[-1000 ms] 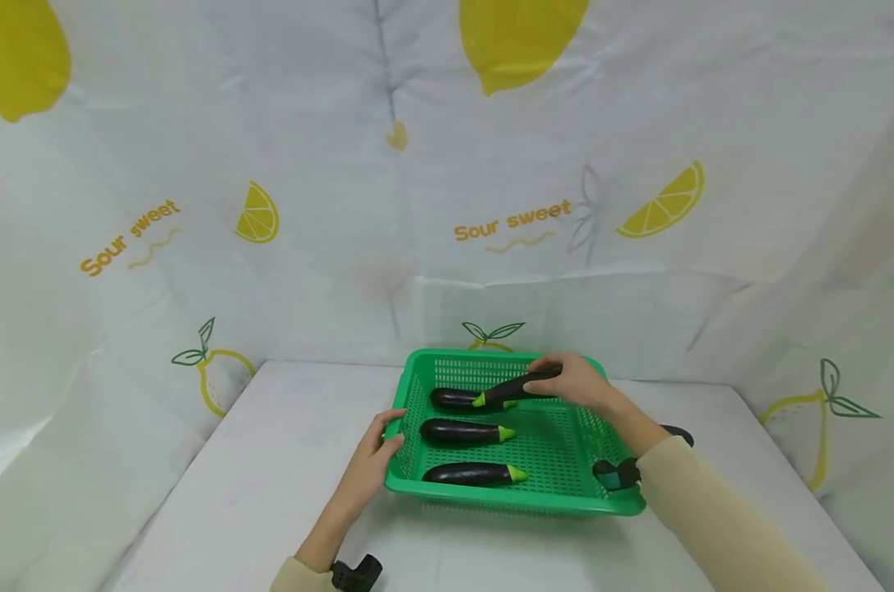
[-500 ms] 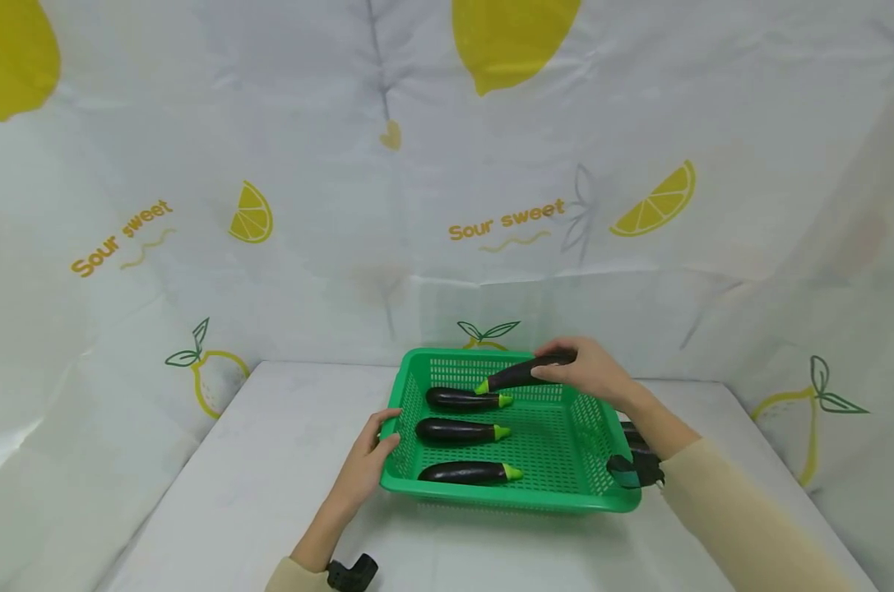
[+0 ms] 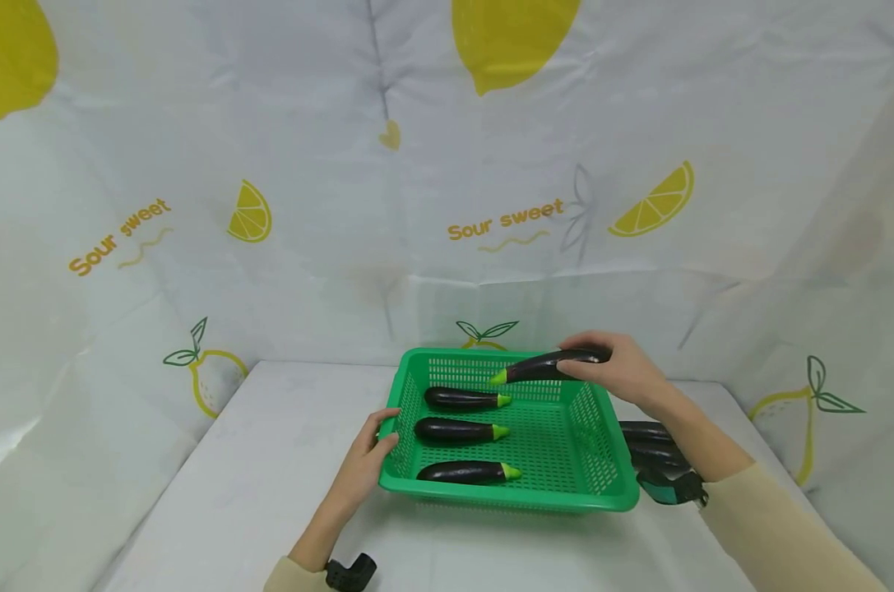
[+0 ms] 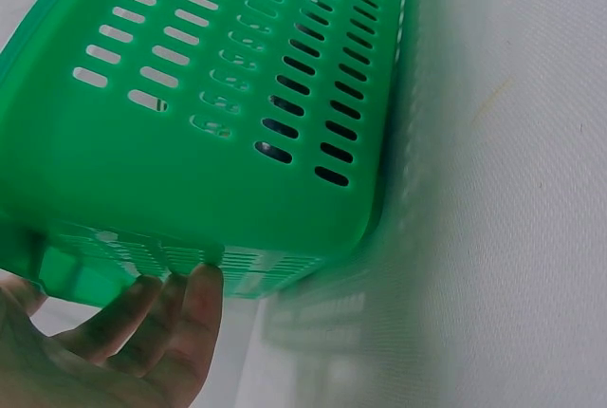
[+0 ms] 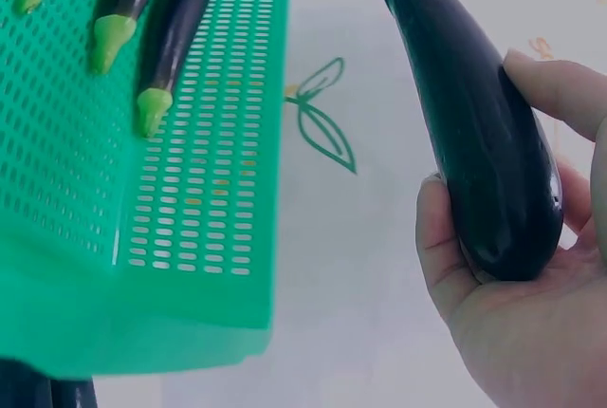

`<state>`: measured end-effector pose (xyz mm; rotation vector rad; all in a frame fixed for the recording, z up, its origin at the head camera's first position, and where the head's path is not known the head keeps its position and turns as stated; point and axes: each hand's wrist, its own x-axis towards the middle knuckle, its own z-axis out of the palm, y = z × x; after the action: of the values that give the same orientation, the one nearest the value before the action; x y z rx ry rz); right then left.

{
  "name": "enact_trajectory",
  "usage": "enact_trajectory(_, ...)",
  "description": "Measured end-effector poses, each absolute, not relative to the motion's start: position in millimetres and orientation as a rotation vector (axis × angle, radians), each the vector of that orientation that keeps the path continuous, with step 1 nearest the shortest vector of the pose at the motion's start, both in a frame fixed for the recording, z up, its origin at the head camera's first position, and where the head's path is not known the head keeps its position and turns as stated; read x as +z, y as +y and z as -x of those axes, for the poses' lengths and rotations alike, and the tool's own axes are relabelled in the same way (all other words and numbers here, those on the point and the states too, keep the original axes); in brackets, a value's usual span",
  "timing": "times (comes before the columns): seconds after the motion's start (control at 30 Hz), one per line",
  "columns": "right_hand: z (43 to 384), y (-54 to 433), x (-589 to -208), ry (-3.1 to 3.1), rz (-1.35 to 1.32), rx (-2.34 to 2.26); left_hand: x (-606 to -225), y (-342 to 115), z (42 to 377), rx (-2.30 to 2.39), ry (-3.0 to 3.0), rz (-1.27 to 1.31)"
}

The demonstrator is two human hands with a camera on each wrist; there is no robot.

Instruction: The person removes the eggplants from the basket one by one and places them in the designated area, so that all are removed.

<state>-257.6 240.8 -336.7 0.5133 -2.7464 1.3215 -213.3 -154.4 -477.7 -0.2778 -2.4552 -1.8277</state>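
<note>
My right hand (image 3: 623,370) holds a dark purple eggplant (image 3: 539,367) by its thick end, thumb and fingers round it. Its green stem end points left, above the back right of a green plastic basket (image 3: 513,495). In the right wrist view the held eggplant (image 5: 474,123) is apart from the basket wall. My left hand (image 3: 363,460) grips the basket's left rim; the left wrist view shows its fingers (image 4: 194,323) against the outside wall. Three eggplants lie in the basket: a back one (image 3: 460,400), a middle one (image 3: 456,431) and a front one (image 3: 461,472), stems to the right.
More dark eggplants (image 3: 650,444) lie on the white table (image 3: 269,460) just right of the basket, partly hidden by my right forearm. Behind the table hangs a white lemon-print sheet (image 3: 343,247).
My right hand has lifted the eggplant away from the back one in the basket and carried it right. The left hand keeps its hold on the rim. The eggplants outside have come into view.
</note>
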Motion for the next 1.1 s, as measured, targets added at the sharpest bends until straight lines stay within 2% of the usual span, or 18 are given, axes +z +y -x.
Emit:
enact_trajectory(0.63,218.7,279.7,-331.2,-2.653,-0.418,1.275,-478.7,-155.2,214.5,-1.839,-2.471,0.26)
enact_trajectory(1.1,197.4,311.2,-343.7,-2.628,-0.319,1.237,-476.3,-155.0,213.5,-1.839,-2.476,0.26)
